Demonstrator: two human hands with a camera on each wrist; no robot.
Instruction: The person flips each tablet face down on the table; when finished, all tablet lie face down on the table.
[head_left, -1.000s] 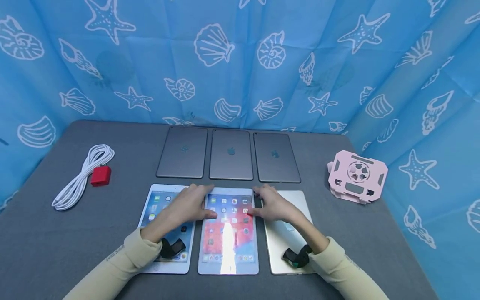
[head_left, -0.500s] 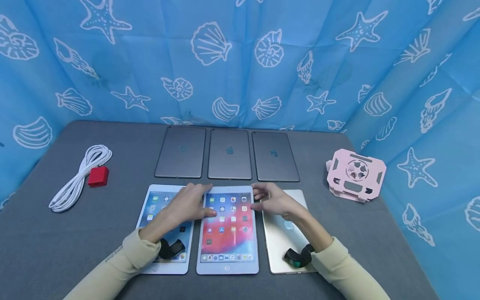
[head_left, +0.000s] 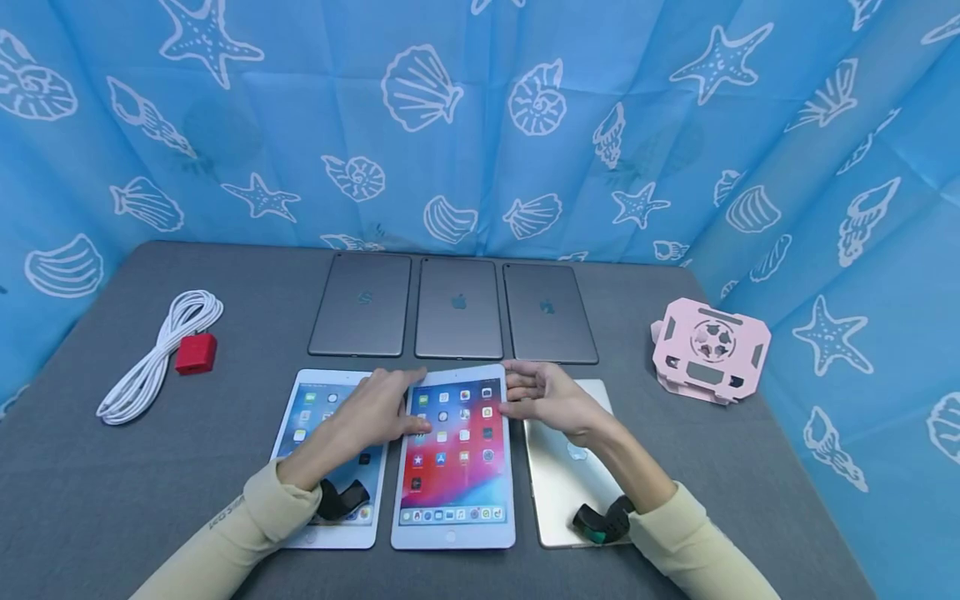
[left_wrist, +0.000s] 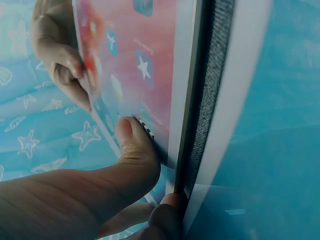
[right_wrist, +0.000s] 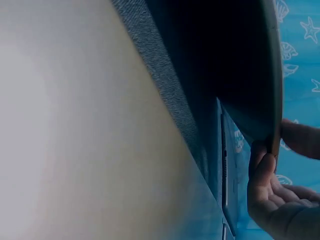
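Note:
A white tablet with a lit home screen (head_left: pixel 453 454) lies in the middle of the near row, its far end tilted up off the table. My left hand (head_left: pixel 390 404) grips its left edge. The thumb (left_wrist: pixel 132 145) presses on the screen (left_wrist: pixel 145 65) and the fingers curl underneath. My right hand (head_left: pixel 528 392) holds the right edge with its fingers (right_wrist: pixel 265 185) hooked under the tablet's rim (right_wrist: pixel 272 100). Beside it lie another lit tablet (head_left: pixel 300 417) on the left and a silver tablet lying face down (head_left: pixel 562 492) on the right.
Three grey tablets (head_left: pixel 457 307) lie face down in a row behind. A coiled white cable (head_left: pixel 157 354) and a red charger (head_left: pixel 197 353) sit at the left of the grey table (head_left: pixel 112 500). A pink stand (head_left: pixel 709 350) is at the right. Blue curtains enclose the table.
The middle tablet's far end has lifted off the table. My right hand has turned palm up under its right edge, and my left hand keeps its hold.

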